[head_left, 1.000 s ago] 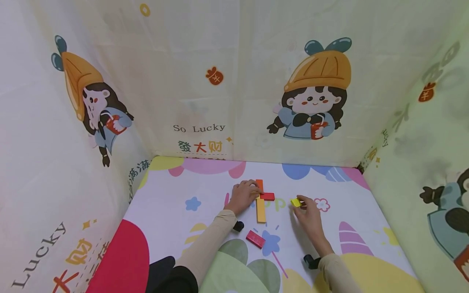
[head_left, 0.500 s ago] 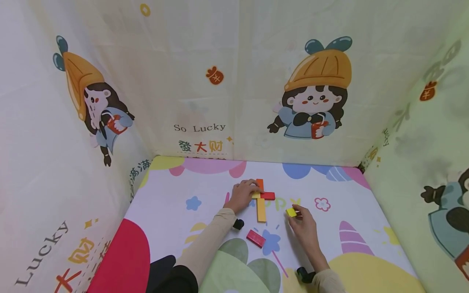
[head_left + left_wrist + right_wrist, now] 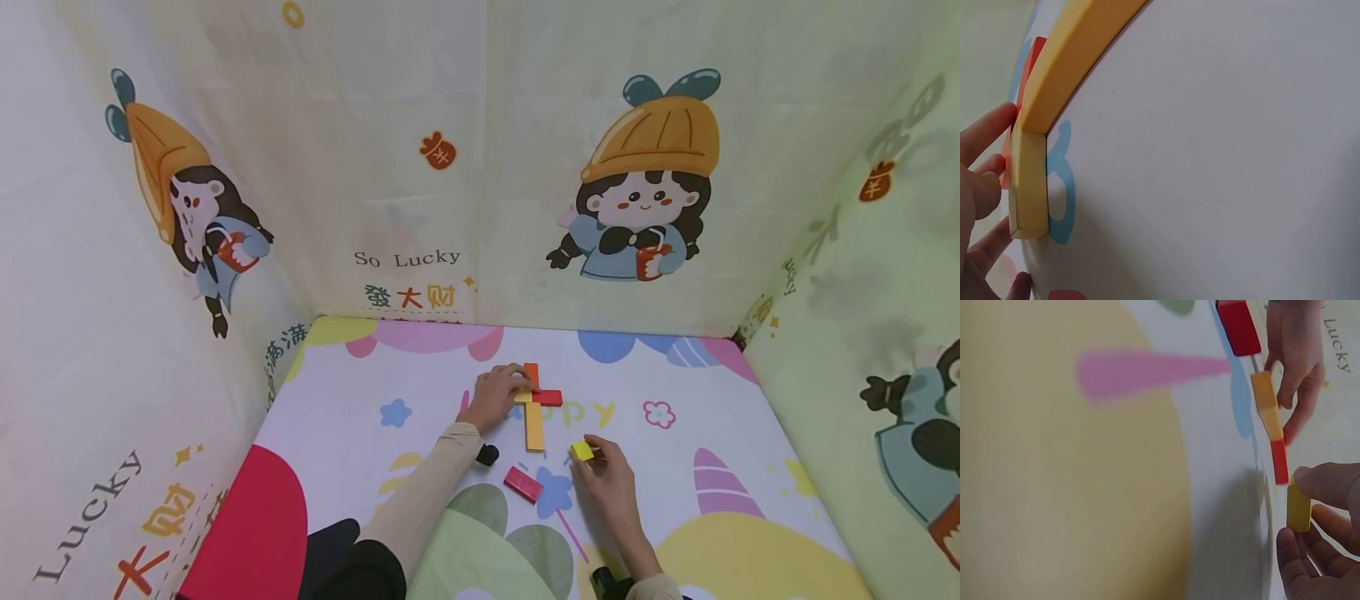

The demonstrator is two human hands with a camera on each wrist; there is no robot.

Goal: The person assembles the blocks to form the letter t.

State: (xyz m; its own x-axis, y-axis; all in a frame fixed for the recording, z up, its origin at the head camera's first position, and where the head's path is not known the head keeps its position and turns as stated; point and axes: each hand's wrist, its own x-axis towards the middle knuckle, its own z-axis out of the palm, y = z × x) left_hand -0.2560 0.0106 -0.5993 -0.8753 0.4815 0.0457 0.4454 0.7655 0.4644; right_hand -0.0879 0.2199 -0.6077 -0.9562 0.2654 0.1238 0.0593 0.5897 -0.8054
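Several coloured blocks form a cross on the mat: an orange block (image 3: 531, 372) at the far side, a red block (image 3: 549, 398) pointing right, a light-orange block (image 3: 533, 427) pointing nearer and a pale yellow block (image 3: 1029, 181) at the left. My left hand (image 3: 492, 397) rests at the pale yellow and orange blocks, fingertips touching them near their meeting point. Off to the right, my right hand (image 3: 609, 479) pinches a bright yellow block (image 3: 1299, 506) between thumb and fingers, over the mat.
A loose dark-red block (image 3: 522, 485) lies nearer than the cross. The patterned mat (image 3: 337, 417) is bounded by printed cloth walls (image 3: 510, 167) at the back and both sides. Black wrist gear (image 3: 487, 455) sits by the left wrist.
My right hand has come nearer and a little to the left, carrying the bright yellow block. My left hand and the cross of blocks stay where they were.
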